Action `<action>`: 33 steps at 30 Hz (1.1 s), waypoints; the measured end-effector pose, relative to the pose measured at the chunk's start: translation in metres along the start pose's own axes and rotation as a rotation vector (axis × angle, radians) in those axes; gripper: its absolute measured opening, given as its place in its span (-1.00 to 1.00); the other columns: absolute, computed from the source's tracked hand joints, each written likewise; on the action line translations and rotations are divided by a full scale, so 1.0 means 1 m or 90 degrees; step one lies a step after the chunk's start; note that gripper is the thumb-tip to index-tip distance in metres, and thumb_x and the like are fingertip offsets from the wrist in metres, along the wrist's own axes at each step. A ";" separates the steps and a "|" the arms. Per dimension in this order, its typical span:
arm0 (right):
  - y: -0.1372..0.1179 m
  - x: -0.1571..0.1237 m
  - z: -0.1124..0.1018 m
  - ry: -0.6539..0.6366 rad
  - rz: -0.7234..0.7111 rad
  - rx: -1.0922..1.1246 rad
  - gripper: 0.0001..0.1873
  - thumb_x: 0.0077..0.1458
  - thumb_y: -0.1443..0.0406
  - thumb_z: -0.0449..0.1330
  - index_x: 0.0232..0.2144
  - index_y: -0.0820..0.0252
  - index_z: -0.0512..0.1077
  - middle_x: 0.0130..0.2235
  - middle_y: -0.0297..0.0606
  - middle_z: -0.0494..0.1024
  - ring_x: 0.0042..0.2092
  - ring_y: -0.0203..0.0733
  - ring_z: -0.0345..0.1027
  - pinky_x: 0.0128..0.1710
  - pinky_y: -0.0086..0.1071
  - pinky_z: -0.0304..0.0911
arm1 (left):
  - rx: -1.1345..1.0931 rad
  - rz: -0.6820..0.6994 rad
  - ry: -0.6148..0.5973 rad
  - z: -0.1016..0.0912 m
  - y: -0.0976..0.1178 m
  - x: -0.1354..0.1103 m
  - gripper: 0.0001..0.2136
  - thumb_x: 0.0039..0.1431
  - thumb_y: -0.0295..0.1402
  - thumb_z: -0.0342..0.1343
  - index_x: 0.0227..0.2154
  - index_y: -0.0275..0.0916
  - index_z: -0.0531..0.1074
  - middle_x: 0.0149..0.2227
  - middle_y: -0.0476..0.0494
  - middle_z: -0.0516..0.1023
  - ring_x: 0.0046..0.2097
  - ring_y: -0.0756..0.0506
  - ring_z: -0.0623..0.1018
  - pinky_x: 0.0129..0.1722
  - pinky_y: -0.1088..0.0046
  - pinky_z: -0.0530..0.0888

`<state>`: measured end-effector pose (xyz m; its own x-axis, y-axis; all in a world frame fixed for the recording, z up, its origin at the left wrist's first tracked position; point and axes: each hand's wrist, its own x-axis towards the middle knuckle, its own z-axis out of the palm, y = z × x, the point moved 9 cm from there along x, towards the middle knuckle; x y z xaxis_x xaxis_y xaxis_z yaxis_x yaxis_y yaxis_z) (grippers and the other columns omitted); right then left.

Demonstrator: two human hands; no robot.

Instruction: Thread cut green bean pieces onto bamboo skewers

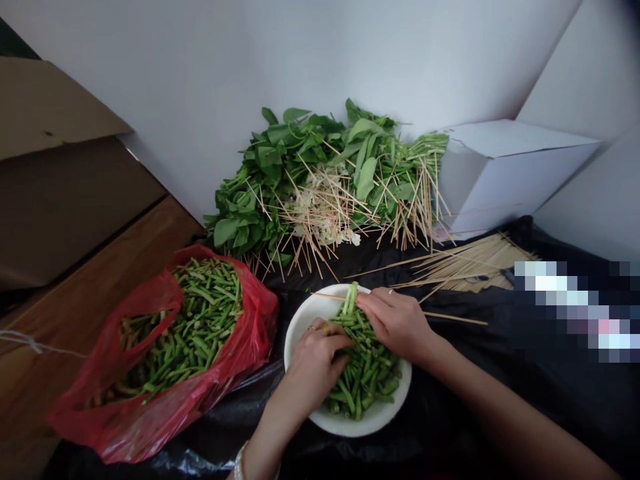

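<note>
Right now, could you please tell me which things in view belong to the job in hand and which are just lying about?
Apparently part of the job:
skewer, in the right hand
green stems, at the left hand
white bowl holding them
red bag of similar stems
loose skewers
skewered leafy greens

Apparently just lying about:
white box
cardboard box

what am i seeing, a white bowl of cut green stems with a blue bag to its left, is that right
Not quite: in the head view, the bag left of the white bowl of cut green stems is red, not blue.
</note>
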<state>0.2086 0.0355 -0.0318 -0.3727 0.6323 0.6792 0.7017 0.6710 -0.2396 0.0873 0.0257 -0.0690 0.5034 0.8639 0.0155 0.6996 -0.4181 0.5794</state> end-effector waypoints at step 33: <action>-0.004 -0.004 -0.013 0.053 -0.053 -0.113 -0.67 0.15 0.51 0.00 -0.12 0.28 0.48 -0.45 -0.29 0.45 -0.41 -0.27 0.28 -0.38 -0.39 0.16 | -1.008 -0.272 0.295 -0.011 -0.079 0.010 -0.73 -0.14 -0.43 0.43 -0.30 -0.32 0.61 -0.34 -0.12 0.65 -0.32 0.03 0.59 -0.35 0.62 0.52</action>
<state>0.2147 0.0253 -0.0248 -0.3879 0.5379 0.7484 0.7690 0.6365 -0.0590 0.0316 0.0704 -0.1057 0.0486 0.9550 -0.2926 -0.5590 0.2688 0.7844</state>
